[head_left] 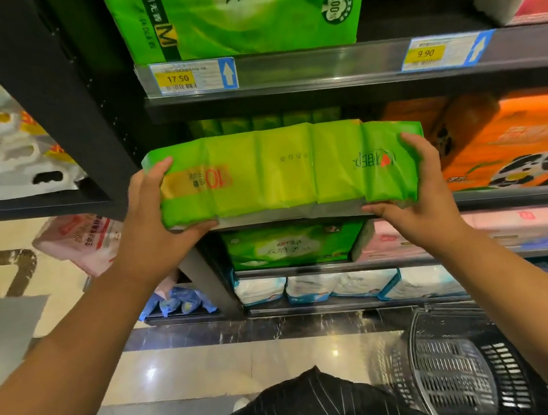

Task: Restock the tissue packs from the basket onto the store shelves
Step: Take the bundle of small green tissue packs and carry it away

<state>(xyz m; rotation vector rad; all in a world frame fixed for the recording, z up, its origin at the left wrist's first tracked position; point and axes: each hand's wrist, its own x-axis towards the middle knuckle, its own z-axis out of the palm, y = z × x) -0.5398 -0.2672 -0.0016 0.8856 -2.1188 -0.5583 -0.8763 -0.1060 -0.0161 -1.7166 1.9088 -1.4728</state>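
A long green tissue pack is held level at the front of the middle shelf. My left hand grips its left end, fingers over the top and thumb underneath. My right hand grips its right end the same way. More green packs lie behind it, deeper on the same shelf. The black plastic basket stands on the floor at the lower right; I see nothing inside its visible part.
An orange tissue pack sits right of the green one on the same shelf. Above is a large green pack with price tags below it. Lower shelves hold green, pink and white-blue packs. A black upright bounds the shelf's left side.
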